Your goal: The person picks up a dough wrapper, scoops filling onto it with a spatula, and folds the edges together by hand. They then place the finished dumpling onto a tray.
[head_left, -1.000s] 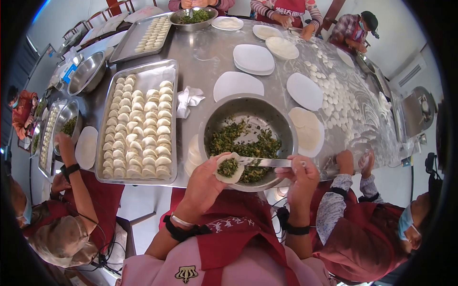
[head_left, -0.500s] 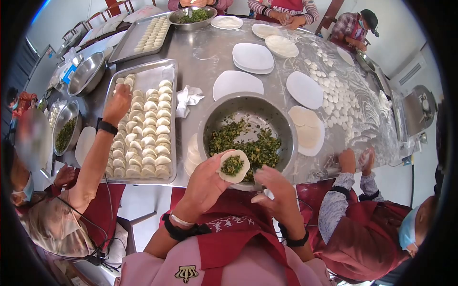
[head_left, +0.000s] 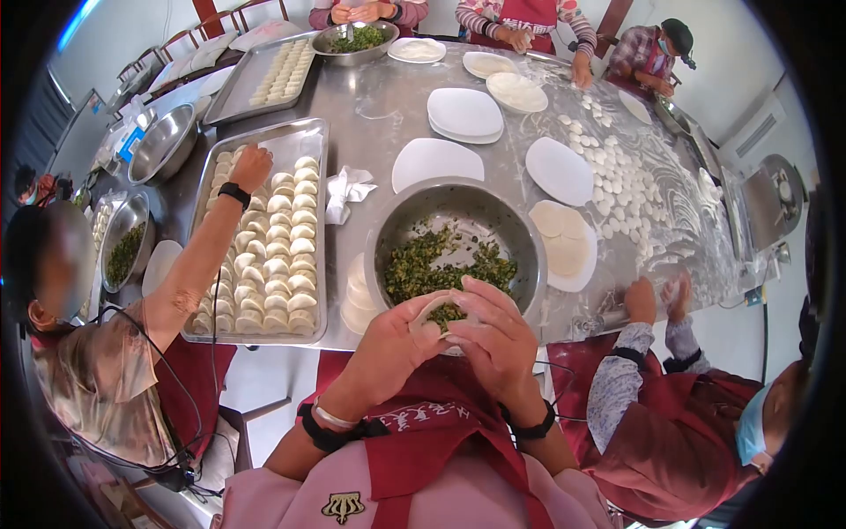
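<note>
My left hand (head_left: 386, 346) holds a round dough wrapper (head_left: 437, 316) with green filling (head_left: 448, 314) in its middle. From the other side, my right hand (head_left: 495, 333) grips the wrapper's edge, and the wrapper is partly folded up around the filling. Both hands are over the near rim of a large steel bowl (head_left: 382, 231), which holds chopped green filling (head_left: 414, 264). To the left of the bowl is a stack of wrappers (head_left: 356, 295), partly hidden by my left hand. More wrappers (head_left: 564, 234) lie on a white plate at the bowl's right.
A co-worker's hand (head_left: 253, 167) is over a tray (head_left: 322, 194) with rows of dumplings (head_left: 278, 256) on the left. White plates (head_left: 465, 115) stand behind the bowl. Dough pieces (head_left: 617, 181) lie scattered at right, near another person's hands (head_left: 641, 300).
My right hand has moved left from beside the wrapper and taken hold of it. The wrapper has gone from open and flat to partly folded. The left co-worker's hand has shifted right over the tray.
</note>
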The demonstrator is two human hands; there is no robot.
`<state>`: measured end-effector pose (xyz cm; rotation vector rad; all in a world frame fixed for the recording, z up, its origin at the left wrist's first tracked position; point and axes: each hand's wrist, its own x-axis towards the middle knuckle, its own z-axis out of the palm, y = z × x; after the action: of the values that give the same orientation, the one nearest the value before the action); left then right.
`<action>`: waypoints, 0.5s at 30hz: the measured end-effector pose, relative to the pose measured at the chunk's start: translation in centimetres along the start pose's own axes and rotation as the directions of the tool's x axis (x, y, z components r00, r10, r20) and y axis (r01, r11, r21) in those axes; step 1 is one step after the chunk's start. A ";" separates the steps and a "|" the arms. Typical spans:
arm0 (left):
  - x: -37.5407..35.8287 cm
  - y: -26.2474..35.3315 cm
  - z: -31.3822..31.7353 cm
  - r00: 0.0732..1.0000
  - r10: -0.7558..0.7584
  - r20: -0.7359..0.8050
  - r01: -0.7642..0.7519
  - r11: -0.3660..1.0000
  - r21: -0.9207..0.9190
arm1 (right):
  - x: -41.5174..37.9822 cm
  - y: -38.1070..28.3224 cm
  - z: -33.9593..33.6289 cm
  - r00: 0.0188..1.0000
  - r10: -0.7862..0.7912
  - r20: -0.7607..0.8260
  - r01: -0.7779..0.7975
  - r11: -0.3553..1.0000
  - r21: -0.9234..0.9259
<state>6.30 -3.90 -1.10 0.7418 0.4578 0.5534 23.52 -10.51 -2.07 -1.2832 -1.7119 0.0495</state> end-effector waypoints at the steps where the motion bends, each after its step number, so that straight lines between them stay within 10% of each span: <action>1: -0.1 0.0 0.1 1.000 0.010 0.000 -0.010 0.993 0.121 | 0.2 -0.1 0.0 1.000 0.021 -0.009 -0.021 1.000 0.014; 15: 0.1 -0.9 0.8 0.974 0.213 -0.079 -0.176 0.927 0.332 | 1.6 -0.8 0.7 0.974 0.216 -0.069 -0.202 0.965 0.166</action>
<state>7.10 -4.79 -1.29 1.0832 0.5932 0.7189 22.44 -9.30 -0.98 -1.3227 -1.4630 0.2458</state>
